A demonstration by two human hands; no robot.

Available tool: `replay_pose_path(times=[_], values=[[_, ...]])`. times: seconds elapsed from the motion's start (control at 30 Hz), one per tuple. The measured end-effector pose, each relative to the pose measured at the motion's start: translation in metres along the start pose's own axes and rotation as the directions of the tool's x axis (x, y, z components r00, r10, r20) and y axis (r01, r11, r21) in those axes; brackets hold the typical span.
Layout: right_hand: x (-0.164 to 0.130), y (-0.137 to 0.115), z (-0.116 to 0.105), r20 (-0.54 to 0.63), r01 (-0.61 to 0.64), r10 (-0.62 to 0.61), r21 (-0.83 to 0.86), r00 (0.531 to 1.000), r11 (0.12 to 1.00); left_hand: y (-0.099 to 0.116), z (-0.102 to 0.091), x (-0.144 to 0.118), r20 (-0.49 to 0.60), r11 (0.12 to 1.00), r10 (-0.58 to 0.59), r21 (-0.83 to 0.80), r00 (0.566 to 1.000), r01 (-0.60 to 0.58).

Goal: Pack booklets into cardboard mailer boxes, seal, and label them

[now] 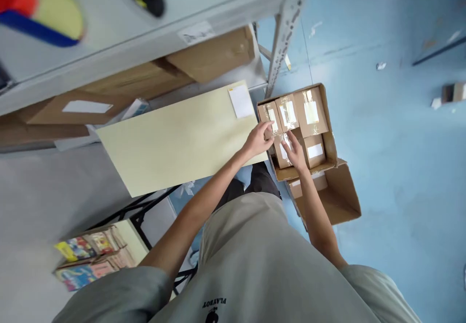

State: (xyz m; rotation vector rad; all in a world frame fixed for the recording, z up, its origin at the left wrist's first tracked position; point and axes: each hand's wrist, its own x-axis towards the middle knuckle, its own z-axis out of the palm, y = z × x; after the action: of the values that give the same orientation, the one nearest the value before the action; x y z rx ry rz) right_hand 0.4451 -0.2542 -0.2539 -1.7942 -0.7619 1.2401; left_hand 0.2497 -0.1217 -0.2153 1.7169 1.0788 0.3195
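An open cardboard carton (329,134) stands on the blue floor, filled with several small taped brown boxes with white labels. My left hand (259,138) reaches to the carton's left edge, fingertips touching a small box (268,114) at the near left. Beside it, my right hand (295,152) rests its fingers on another small box (281,149) in the front row. Neither hand has lifted a box.
A long pale yellow flat box (174,141) with a white label lies on a low shelf at left. Brown cartons (214,54) sit under a grey metal shelf (145,37). Another open carton (338,192) lies below the first. Colourful books (91,257) are at bottom left.
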Motion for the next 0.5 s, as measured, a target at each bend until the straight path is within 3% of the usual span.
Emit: replay_pose_path(times=[0.13,0.2,0.27,0.37,0.5], values=[[-0.040,-0.077,0.024,0.154,0.267,-0.247,-0.120,0.957,0.956,0.011,-0.040,-0.104,-0.220,0.979,0.022,-0.195,0.975,-0.066],[-0.056,-0.111,0.055,0.298,0.404,-0.347,-0.157,0.889,0.901,0.007,-0.058,-0.156,-0.348,0.958,0.018,-0.261,0.937,-0.115],[-0.074,-0.138,0.096,0.451,0.535,-0.421,-0.159,0.787,0.830,0.000,-0.075,-0.210,-0.475,0.941,-0.002,-0.298,0.880,-0.158],[-0.107,-0.165,0.172,0.645,0.691,-0.483,-0.097,0.592,0.717,-0.019,-0.094,-0.297,-0.665,0.925,-0.068,-0.322,0.743,-0.203],[-0.169,-0.174,0.273,0.816,0.788,-0.463,0.014,0.346,0.615,-0.050,-0.101,-0.417,-0.849,0.915,-0.178,-0.329,0.497,-0.233]])
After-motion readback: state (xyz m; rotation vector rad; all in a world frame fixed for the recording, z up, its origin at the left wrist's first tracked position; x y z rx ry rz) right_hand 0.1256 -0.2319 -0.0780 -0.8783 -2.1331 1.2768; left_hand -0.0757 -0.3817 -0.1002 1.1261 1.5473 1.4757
